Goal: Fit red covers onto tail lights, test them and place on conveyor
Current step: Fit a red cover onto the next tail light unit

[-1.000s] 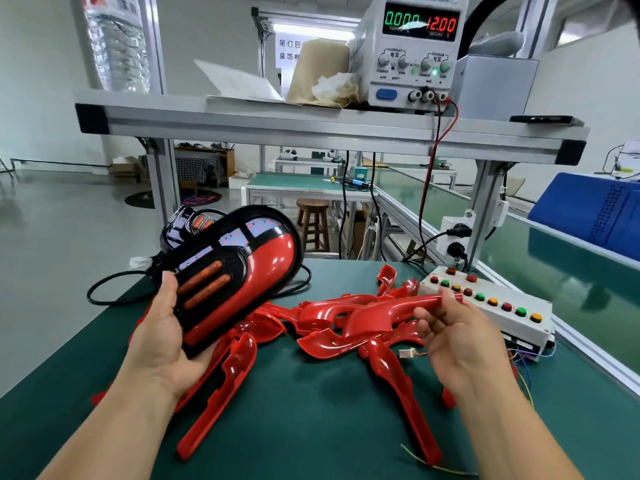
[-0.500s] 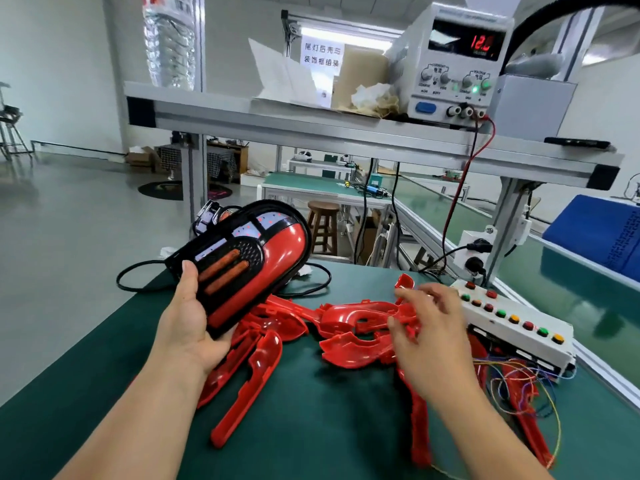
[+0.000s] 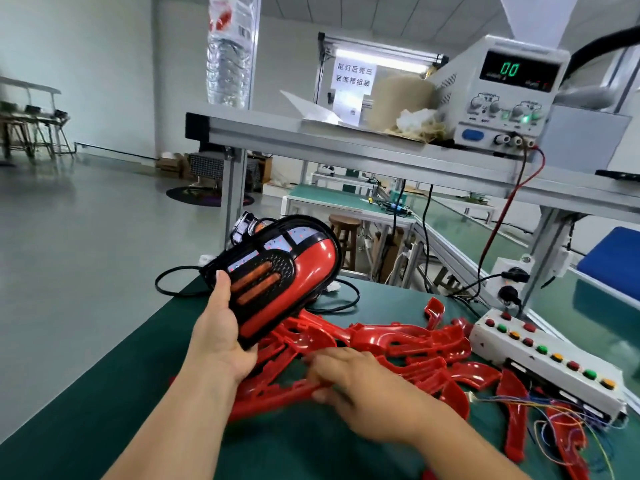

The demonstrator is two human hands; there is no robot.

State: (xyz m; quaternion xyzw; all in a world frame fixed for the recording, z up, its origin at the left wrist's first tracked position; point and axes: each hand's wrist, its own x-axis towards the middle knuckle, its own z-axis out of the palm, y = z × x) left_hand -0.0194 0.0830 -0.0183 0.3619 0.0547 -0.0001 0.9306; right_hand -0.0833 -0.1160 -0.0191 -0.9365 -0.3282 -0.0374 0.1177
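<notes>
The left hand (image 3: pixel 221 341) gripped the tail light (image 3: pixel 277 278) by its near end, thumb laid along the black edge, holding it tilted and face up above the table (image 3: pixel 104 393). Just below and to the right of that grip lay the heap of red covers (image 3: pixel 398 344). The right hand (image 3: pixel 363 389) was down among them, fingertips at the end of one cover (image 3: pixel 273 393); blur hid whether they had closed on it. To pick well, it seemed wise to take a single cover by its thin end, lift it free of its tangled neighbours, and bring it up toward the left grip with its curve matched to the light, that thumb clear of the seating edge.
</notes>
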